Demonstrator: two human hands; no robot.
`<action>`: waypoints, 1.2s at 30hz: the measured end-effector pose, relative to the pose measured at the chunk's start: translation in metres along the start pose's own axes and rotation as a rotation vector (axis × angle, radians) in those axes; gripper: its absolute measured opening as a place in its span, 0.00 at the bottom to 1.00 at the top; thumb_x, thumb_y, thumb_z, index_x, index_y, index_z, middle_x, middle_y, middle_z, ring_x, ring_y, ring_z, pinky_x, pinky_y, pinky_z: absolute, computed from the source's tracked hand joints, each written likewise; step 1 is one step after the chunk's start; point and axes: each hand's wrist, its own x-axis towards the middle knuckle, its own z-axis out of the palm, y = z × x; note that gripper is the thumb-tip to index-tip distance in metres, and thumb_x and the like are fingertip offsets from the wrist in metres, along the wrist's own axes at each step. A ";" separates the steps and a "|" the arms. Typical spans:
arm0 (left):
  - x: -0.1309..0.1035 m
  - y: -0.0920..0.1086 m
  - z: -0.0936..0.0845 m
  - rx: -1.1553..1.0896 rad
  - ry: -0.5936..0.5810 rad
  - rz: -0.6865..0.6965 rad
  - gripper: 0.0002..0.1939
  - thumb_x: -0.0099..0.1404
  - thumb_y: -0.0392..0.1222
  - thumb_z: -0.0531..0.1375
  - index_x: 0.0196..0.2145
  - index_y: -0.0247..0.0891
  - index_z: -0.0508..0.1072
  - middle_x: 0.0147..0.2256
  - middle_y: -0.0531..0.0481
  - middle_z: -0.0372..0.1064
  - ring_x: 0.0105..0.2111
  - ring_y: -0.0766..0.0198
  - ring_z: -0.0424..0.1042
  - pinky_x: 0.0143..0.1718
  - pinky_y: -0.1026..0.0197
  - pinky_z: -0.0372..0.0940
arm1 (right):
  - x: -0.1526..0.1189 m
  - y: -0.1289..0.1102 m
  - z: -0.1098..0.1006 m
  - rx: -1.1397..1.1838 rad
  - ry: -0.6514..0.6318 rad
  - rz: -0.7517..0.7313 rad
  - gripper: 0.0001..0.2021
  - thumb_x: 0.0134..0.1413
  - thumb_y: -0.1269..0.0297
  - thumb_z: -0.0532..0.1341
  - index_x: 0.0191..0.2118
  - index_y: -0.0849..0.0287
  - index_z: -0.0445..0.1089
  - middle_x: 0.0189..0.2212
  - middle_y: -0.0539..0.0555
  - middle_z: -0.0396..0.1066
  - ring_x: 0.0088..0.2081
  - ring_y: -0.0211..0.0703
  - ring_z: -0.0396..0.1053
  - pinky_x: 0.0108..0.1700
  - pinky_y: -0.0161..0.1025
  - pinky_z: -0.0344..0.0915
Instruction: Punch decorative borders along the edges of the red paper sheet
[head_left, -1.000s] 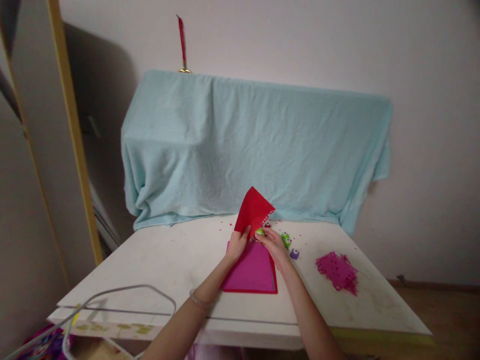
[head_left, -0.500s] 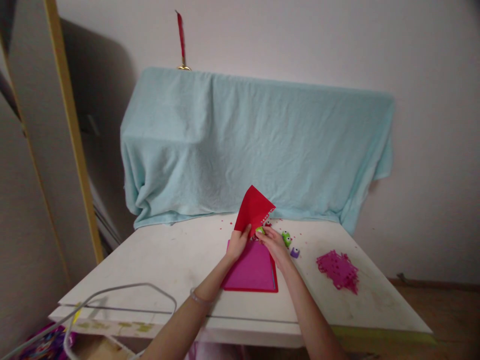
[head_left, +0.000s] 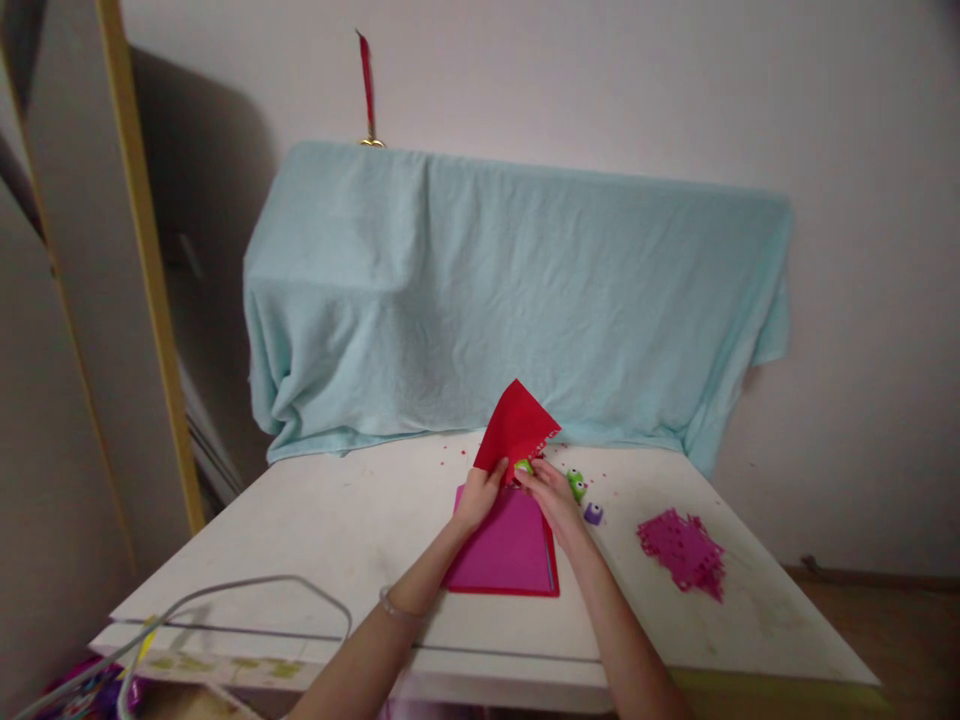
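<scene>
My left hand (head_left: 480,497) is closed on the lower left of a red paper sheet (head_left: 516,425), which stands tilted up from the table. Small cut-outs run along the sheet's right edge. At that edge, my right hand (head_left: 553,492) grips a small green craft punch (head_left: 524,466); whether it is pressed down cannot be made out. Under both hands lies a stack of magenta and red paper (head_left: 504,550). Just right of my right hand are green craft punches (head_left: 576,484) with eye-like white spots and a purple craft punch (head_left: 593,513).
A heap of magenta paper full of cut-outs (head_left: 681,550) lies on the white table (head_left: 360,530) at right. Tiny red paper bits are scattered at the back. A light blue cloth (head_left: 517,300) drapes behind. A grey cable (head_left: 247,580) loops over the front left.
The whole view has shifted slightly. The red sheet's tip and the green punch sit a little further right and lower in view; both hands keep their grips.
</scene>
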 end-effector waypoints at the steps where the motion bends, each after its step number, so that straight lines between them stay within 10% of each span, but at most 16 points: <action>1: 0.000 -0.001 0.000 0.002 -0.001 0.008 0.17 0.65 0.50 0.51 0.38 0.35 0.71 0.33 0.47 0.72 0.35 0.60 0.68 0.41 0.59 0.62 | 0.001 0.001 0.000 -0.004 0.001 -0.006 0.17 0.35 0.56 0.71 0.34 0.58 0.72 0.29 0.51 0.73 0.28 0.39 0.67 0.31 0.36 0.60; 36: -0.001 0.000 -0.005 0.077 -0.055 0.084 0.15 0.66 0.46 0.49 0.36 0.37 0.72 0.32 0.49 0.72 0.31 0.62 0.67 0.38 0.63 0.61 | 0.002 0.007 -0.001 0.049 0.035 -0.029 0.18 0.34 0.58 0.71 0.35 0.57 0.72 0.35 0.53 0.75 0.35 0.43 0.71 0.37 0.38 0.65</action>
